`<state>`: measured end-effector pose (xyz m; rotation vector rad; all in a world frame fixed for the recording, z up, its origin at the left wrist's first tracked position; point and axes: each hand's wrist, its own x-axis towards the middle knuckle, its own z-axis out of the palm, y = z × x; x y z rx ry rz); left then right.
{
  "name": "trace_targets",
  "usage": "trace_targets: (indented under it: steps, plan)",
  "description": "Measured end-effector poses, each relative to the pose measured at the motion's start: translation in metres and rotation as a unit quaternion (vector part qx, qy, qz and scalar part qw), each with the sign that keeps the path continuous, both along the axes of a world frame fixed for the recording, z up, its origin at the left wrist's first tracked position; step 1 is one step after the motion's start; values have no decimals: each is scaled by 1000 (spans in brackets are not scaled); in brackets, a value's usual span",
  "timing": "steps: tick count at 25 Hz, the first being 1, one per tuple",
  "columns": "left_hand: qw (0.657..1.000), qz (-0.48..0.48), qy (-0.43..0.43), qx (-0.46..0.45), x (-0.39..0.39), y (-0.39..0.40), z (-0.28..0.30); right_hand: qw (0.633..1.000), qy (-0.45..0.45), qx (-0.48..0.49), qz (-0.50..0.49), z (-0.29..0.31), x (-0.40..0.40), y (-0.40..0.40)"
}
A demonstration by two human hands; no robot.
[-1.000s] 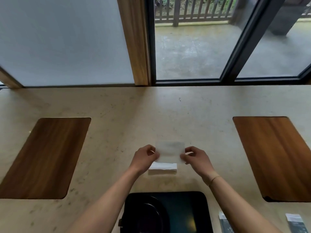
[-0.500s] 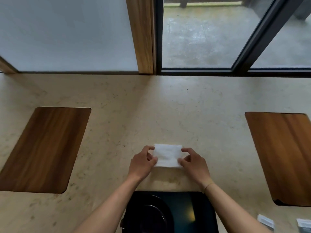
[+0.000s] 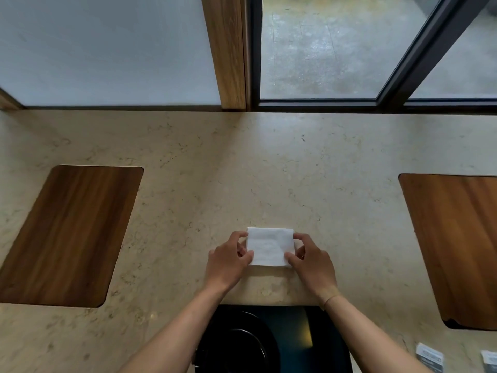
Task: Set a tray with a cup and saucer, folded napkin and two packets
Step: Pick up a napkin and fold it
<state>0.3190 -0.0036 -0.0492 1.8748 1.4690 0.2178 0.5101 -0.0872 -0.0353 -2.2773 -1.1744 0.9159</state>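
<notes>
One napkin [image 3: 269,246], one tray [image 3: 325,335], two packets [image 3: 429,356], both hands on napkin.

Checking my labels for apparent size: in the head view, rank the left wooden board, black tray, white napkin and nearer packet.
1. Left wooden board
2. Black tray, partly hidden by the arms and cut off
3. White napkin
4. Nearer packet, clearly smallest

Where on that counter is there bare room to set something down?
Bare stone stretches between the napkin and the window frame, and between the two wooden inlays. It is crowded near the front edge: both hands pinch the napkin, the black tray sits just behind them, and two packets lie at its right.
</notes>
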Motion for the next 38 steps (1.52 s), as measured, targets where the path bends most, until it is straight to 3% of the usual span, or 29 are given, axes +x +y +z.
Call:
trace_targets:
  steps: [13,18,26,38]
  plan:
    - [1000,18,-1,18,-5,7,-8,997,-71,-3,6,1,-4,-1]
    - [999,11,11,52,-2,18,-5,989,-144,16,-3,-2,6,1]
    - [993,-42,77,82,15,36,1,981,-191,1,46,1,11,25]
    - [988,-103,82,78,25,45,11,985,-152,32,77,-5,10,34]
